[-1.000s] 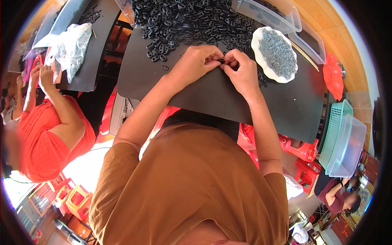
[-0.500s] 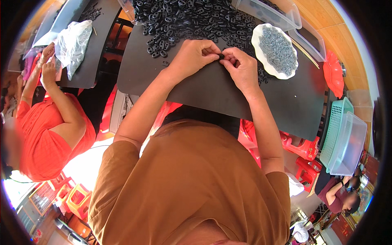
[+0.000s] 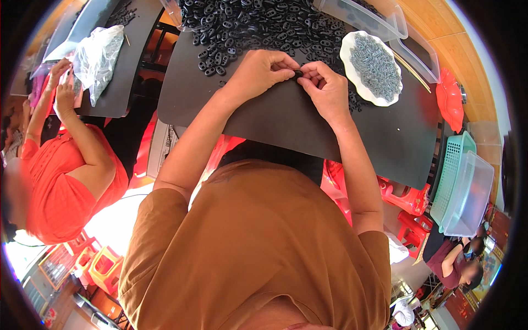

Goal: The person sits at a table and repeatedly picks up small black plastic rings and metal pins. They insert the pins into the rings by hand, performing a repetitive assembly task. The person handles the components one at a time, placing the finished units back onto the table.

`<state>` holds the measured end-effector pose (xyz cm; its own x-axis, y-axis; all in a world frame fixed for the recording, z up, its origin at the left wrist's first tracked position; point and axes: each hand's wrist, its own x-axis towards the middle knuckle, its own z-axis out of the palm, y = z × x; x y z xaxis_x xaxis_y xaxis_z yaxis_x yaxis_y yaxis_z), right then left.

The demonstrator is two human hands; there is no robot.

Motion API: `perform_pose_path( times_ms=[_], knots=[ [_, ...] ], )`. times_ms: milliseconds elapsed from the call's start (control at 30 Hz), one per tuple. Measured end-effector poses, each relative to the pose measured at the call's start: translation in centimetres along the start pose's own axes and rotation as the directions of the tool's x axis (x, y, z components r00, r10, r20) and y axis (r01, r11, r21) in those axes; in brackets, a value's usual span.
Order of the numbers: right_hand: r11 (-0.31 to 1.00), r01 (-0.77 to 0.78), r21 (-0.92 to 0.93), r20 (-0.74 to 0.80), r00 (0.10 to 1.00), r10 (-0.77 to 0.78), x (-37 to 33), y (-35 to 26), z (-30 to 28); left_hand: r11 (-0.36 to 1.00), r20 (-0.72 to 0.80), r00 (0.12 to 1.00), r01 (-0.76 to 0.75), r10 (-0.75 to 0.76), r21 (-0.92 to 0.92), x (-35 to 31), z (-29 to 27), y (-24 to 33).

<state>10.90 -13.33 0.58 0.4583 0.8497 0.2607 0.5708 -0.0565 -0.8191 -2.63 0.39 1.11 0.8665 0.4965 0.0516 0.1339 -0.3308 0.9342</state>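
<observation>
Between the fingertips of both hands is a small black oval piece, pinched from either side above the dark table. My left hand closes on its left end with thumb and index finger. From the right, my right hand grips the other end in the same way. Beyond my hands lies a large heap of black oval pieces with two holes. A white scalloped dish full of small grey metallic pieces stands just right of my right hand.
Clear plastic bins stand behind the dish, beside thin sticks. A red scalloped dish and a green basket are at the right. At another table on the left, a person in red works near a plastic bag.
The black piece has turned slightly between my fingertips and shows more of its oval side. My left hand has shifted up a little; both hands keep their pinch.
</observation>
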Motion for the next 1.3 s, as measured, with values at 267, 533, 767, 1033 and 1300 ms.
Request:
perform_pose_path(
  times_ms=[267, 533, 767, 1033, 1300],
  knots=[
    [0.997, -0.066, 0.04, -0.036, 0.997, 0.067, -0.1, 0.2, 0.3, 1.0, -0.05, 0.999, -0.009, 0.009, -0.008, -0.1, 0.2, -0.6],
    [0.999, -0.049, 0.009, -0.017, 0.999, 0.049, 0.0, 0.1, 0.2, 0.998, -0.083, 0.994, -0.063, 0.065, 0.019, -0.3, 0.4, -0.5],
    [0.998, -0.009, -0.069, -0.029, 1.0, 0.007, -0.1, -0.1, 0.5, 0.991, -0.069, 0.989, -0.129, 0.13, 0.03, -0.3, 0.5, -0.8],
    [0.998, 0.042, -0.049, -0.036, 0.998, -0.044, -0.1, 0.5, 0.5, 0.98, -0.068, 0.978, -0.191, 0.195, 0.061, -0.3, 0.7, -1.0],
    [0.994, 0.096, -0.057, -0.007, 0.995, -0.097, -0.2, 0.9, 0.1, 0.975, -0.059, 0.976, -0.206, 0.211, 0.077, -0.3, 0.6, -1.2]
  ],
)
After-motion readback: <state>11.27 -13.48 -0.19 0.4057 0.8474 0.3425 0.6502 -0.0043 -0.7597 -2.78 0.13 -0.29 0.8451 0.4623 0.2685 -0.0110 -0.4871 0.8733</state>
